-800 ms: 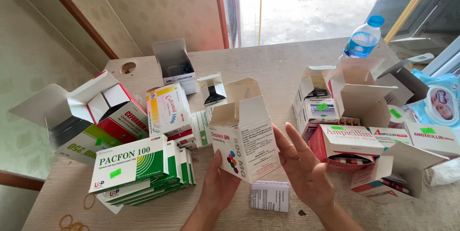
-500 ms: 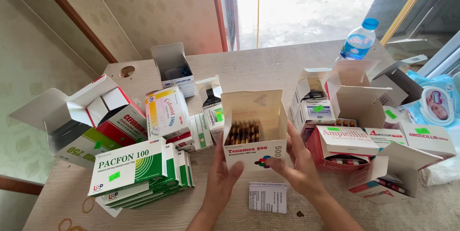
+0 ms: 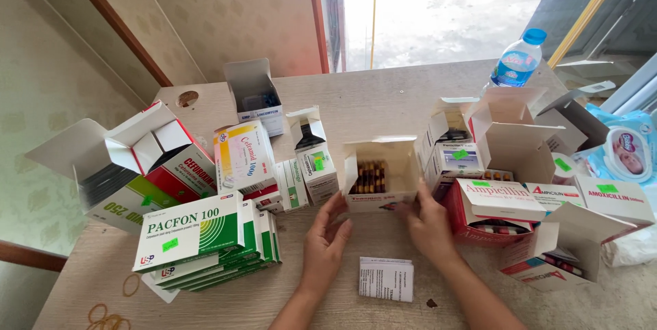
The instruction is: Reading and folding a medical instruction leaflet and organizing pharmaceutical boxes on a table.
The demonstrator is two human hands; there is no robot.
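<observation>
An open white medicine box (image 3: 380,178) with brown capsule strips showing inside lies on the wooden table (image 3: 369,100). My left hand (image 3: 327,239) rests with its fingertips at the box's near left corner. My right hand (image 3: 427,224) touches the box's near right corner, fingers spread. Neither hand wraps around the box. A folded paper leaflet (image 3: 387,278) lies flat on the table between my wrists.
A stack of green and white boxes (image 3: 205,242) sits left, with red and white open boxes (image 3: 140,166) behind it. Open red and white boxes (image 3: 510,200) crowd the right. A water bottle (image 3: 517,61) stands at the far right; rubber bands (image 3: 109,315) lie near left.
The white box was held up tilted in both hands, then turned open side up and set down farther away on the table. My hands now rest at its near corners.
</observation>
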